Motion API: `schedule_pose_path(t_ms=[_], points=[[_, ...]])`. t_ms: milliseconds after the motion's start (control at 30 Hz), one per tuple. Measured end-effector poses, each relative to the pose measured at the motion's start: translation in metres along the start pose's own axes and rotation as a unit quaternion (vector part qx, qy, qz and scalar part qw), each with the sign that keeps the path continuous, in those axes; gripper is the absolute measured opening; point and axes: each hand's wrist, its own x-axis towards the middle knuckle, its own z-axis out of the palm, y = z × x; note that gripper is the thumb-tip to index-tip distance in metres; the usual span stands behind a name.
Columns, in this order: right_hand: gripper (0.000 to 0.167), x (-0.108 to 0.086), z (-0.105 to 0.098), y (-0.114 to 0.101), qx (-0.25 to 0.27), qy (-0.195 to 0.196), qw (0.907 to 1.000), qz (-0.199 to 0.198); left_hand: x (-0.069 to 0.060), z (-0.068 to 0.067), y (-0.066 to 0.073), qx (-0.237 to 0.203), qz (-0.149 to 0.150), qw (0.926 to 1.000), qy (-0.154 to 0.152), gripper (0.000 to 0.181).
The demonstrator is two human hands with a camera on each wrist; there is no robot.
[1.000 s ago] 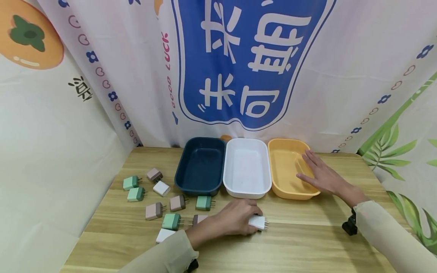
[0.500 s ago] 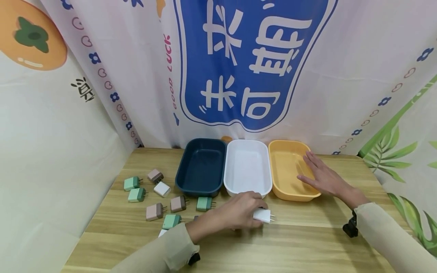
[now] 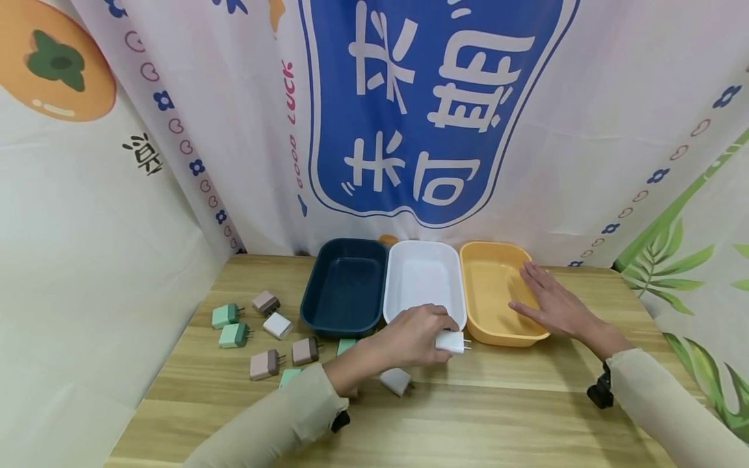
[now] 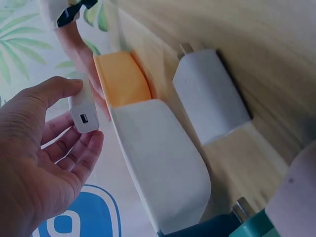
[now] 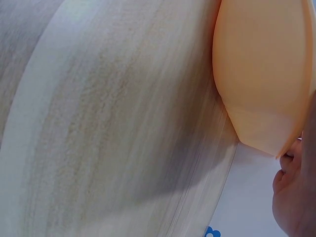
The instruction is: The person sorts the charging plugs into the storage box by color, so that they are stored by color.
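My left hand [image 3: 417, 335] pinches a white charger plug [image 3: 450, 342] between thumb and fingers, prongs pointing right, in front of the white tray [image 3: 422, 279]. In the left wrist view the held charger plug [image 4: 85, 109] shows its USB port. A second white charger plug [image 3: 395, 381] lies on the table below that hand. My right hand [image 3: 552, 302], fingers extended, rests at the right rim of the yellow tray [image 3: 491, 296]; the right wrist view catches only part of the hand beside that tray [image 5: 266, 74].
A dark blue tray [image 3: 345, 296] stands left of the white one. Several green chargers [image 3: 225, 315], pink chargers [image 3: 264, 364] and a white charger [image 3: 277, 325] are scattered over the left of the wooden table [image 3: 187, 403]. My left forearm covers some. A printed curtain hangs behind.
My left hand has lifted the white charger plug and moved it up toward the white tray, uncovering another white charger plug on the table. The right hand stays at the yellow tray.
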Motion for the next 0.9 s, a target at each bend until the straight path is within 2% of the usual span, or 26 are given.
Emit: schedule_pose_path(t_ms=[267,533,900], points=[[0.094,0.001,0.001,0.002,0.004,0.0,1.0,0.0,0.012,-0.004,-0.011,-0.023,-0.032,0.9991,0.019,0.04],[0.093,0.002,0.002,0.001,0.008,0.003,1.0,-0.002,0.028,-0.004,-0.017,-0.024,-0.033,0.9982,0.045,0.039],[0.094,-0.001,0.003,0.001,0.004,0.005,1.0,0.007,0.054,-0.002,-0.019,-0.042,-0.068,0.996,0.039,0.037]])
